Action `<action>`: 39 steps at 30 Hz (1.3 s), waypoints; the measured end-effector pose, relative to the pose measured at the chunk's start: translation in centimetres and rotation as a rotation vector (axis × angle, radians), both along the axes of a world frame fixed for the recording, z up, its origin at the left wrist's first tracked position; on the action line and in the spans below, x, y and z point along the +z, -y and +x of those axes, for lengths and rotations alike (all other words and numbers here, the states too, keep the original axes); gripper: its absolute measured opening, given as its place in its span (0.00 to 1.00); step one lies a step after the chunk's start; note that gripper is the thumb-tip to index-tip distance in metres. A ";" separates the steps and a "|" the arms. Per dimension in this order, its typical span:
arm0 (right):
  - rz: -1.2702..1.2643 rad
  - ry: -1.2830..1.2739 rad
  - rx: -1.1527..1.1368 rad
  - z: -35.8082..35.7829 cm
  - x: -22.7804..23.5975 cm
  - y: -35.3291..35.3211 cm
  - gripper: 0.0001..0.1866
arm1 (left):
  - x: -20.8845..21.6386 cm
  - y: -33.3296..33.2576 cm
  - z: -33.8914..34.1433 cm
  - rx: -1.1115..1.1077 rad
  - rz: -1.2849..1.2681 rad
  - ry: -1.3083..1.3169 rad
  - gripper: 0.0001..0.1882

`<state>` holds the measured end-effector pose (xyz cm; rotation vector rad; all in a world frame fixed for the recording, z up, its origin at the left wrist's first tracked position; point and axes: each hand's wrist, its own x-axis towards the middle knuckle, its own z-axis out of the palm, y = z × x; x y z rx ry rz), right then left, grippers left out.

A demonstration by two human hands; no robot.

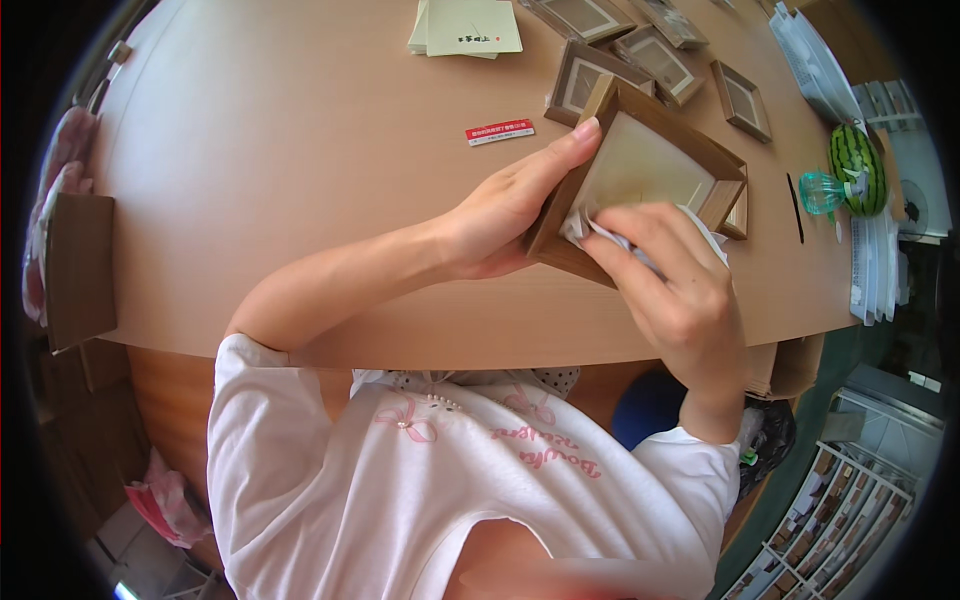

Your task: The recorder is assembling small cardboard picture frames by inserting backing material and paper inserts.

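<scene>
Tilted above the table, a deep wooden picture frame [650, 165] rests in my left hand [520, 205], whose thumb lies along its left edge. Inside the frame shows a pale, yellowish panel behind what looks like glass. My right hand [680, 290] pinches a crumpled white cloth or tissue [580, 226] and presses it into the frame's lower left inner corner. Part of the white cloth also shows beside the fingers on the right. Behind the held frame, another wooden frame [738, 212] is partly hidden.
Several wooden frames [650, 65] lie at the far right, some overlapping. A stack of cream cards [470, 28] and a red-and-white strip [500, 132] lie on the table [270, 130]. Farther right are a black stick [795, 208], a teal container [820, 193], a watermelon-patterned object [857, 170] and white baskets [815, 65].
</scene>
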<state>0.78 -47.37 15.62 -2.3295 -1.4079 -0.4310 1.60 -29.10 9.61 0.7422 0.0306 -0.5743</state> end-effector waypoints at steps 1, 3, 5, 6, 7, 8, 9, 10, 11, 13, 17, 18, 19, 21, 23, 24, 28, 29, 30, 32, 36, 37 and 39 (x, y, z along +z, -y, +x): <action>-0.102 -0.037 0.012 0.1 0.6 0.8 0.16 | 0.3 0.3 0.0 -0.004 -0.006 0.001 0.32; -0.148 -0.004 0.030 0.7 1.0 2.6 0.16 | 1.1 0.6 -0.4 0.029 -0.020 -0.035 0.31; -0.161 0.077 -0.076 1.2 1.4 3.1 0.16 | 1.1 0.1 0.2 0.026 -0.053 -0.033 0.32; -0.129 0.152 -0.073 1.4 1.3 2.7 0.15 | 1.2 0.0 0.4 0.006 -0.088 -0.029 0.32; -0.131 0.152 -0.080 1.5 0.7 1.7 0.15 | 1.0 -0.1 0.5 -0.001 -0.089 -0.028 0.32; -0.076 0.115 0.011 1.5 0.0 0.6 0.14 | 0.8 -0.1 0.6 -0.044 -0.020 -0.016 0.33; -0.017 0.077 0.110 1.5 -0.3 0.0 0.14 | 0.5 -0.3 0.5 -0.080 0.052 -0.003 0.35; -0.028 0.075 0.111 1.3 -0.4 0.0 0.12 | 0.3 -0.2 0.5 -0.082 0.055 -0.002 0.35; -0.025 0.077 0.108 1.3 -0.1 0.4 0.12 | 0.2 0.0 0.4 -0.066 0.032 -0.001 0.36; -0.156 0.053 -0.069 1.2 1.4 2.4 0.16 | 0.3 0.0 0.4 -0.045 0.009 0.006 0.37; 0.014 0.215 -0.277 1.6 2.6 6.5 0.12 | 0.7 -1.2 1.0 0.054 0.056 0.015 0.38; 0.020 0.224 -0.274 1.7 2.2 7.0 0.12 | 0.7 -1.7 1.0 0.054 0.073 0.020 0.38; 0.154 0.156 -0.440 1.5 1.2 7.6 0.11 | 0.6 -2.2 0.9 0.050 0.087 0.021 0.37; 0.298 0.083 -0.595 1.7 -1.2 8.6 0.09 | -0.9 -4.0 0.8 0.016 0.281 0.248 0.34; 0.139 -0.102 -0.594 2.6 -4.3 9.4 0.09 | -1.3 -5.5 1.0 -0.017 0.478 0.462 0.31; 0.141 -0.145 -0.607 2.9 -6.0 9.5 0.10 | -0.9 -5.9 1.3 0.071 0.774 1.069 0.31; 0.087 -0.149 -0.525 3.6 -8.7 8.4 0.11 | -1.1 -7.4 -2.8 0.155 1.813 1.992 0.32; 0.083 -0.157 -0.529 3.7 -8.9 8.3 0.11 | -1.7 -7.3 -4.0 0.147 1.806 1.988 0.32; 0.102 -0.180 -0.539 3.9 -9.4 8.1 0.11 | -2.5 -7.2 -5.3 0.102 1.990 1.801 0.32; 0.121 -0.212 -0.538 4.1 -9.6 7.0 0.12 | -2.9 -7.4 -7.4 -0.017 2.311 1.525 0.31; 0.120 -0.082 -0.399 4.5 -8.5 2.8 0.13 | -3.7 -7.4 -8.9 0.017 2.393 1.354 0.32; 0.156 -0.209 -0.296 4.8 -8.8 1.5 0.14 | -3.9 -7.2 -9.1 0.021 2.388 1.353 0.32; 0.115 -0.159 -0.194 6.3 -9.6 -2.0 0.16 | -4.9 -6.4 -9.4 0.099 2.224 1.234 0.35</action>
